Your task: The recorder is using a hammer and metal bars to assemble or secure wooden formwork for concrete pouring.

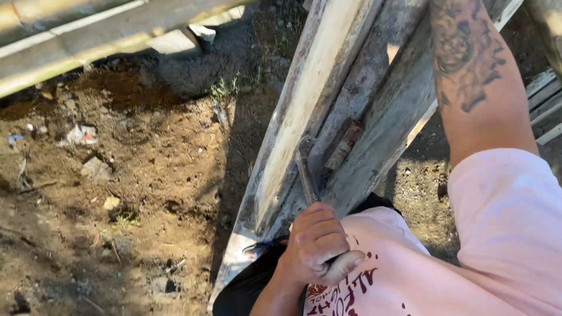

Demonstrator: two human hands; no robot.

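Note:
My left hand (316, 243) is closed around a thin, dark metal bar (305, 175). The bar runs up from my fist into the gap between weathered, white-stained wooden boards (304, 99) that lean diagonally across the middle. A rusty metal fitting (345, 143) sits on the boards just right of the bar's upper end. My tattooed right forearm (468, 88) reaches from a pink sleeve up along the boards and leaves the frame at the top, so that hand is hidden. My pink shirt (410, 275) fills the lower right.
Bare brown dirt (146, 193) with stones, scraps of litter (82, 136) and small weeds lies to the left. A pale wooden beam (88, 41) crosses the top left. Grey slats (544, 105) show at the right edge.

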